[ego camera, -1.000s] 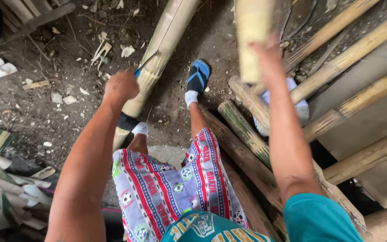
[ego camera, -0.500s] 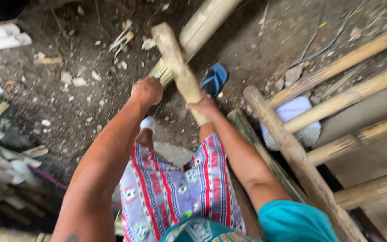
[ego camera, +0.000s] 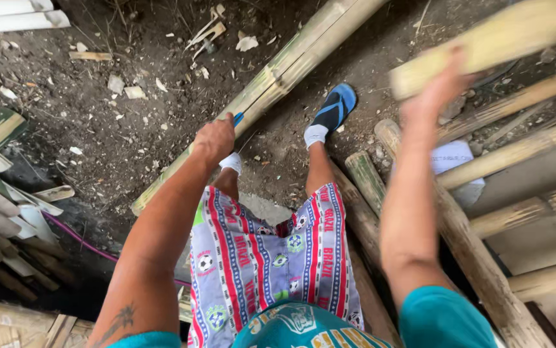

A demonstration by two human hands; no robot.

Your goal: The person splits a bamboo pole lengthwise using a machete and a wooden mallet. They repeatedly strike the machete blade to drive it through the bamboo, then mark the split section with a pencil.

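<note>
Head view: your left hand (ego camera: 213, 138) grips a blue-handled tool against the long bamboo pole (ego camera: 271, 87) beneath it while your right hand (ego camera: 436, 96) holds a short bamboo billet (ego camera: 497, 38) raised, apparently mid-strike; aim squarely.

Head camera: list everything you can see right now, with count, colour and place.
Long bamboo pole: one, green-yellow, lying diagonally on the dirt from top centre to lower left.
Bamboo club: one, pale yellow, raised at top right, blurred.
Bamboo frame poles: several, tan, stacked at right.
Split bamboo strips: a pile, green and pale, at left.
Bamboo chips: many, pale, scattered on the dirt.
Sandal: one in view, blue, on the far foot.
Left hand: on a blue-handled tool set against the long pole.
Right hand: gripping the club.
</note>
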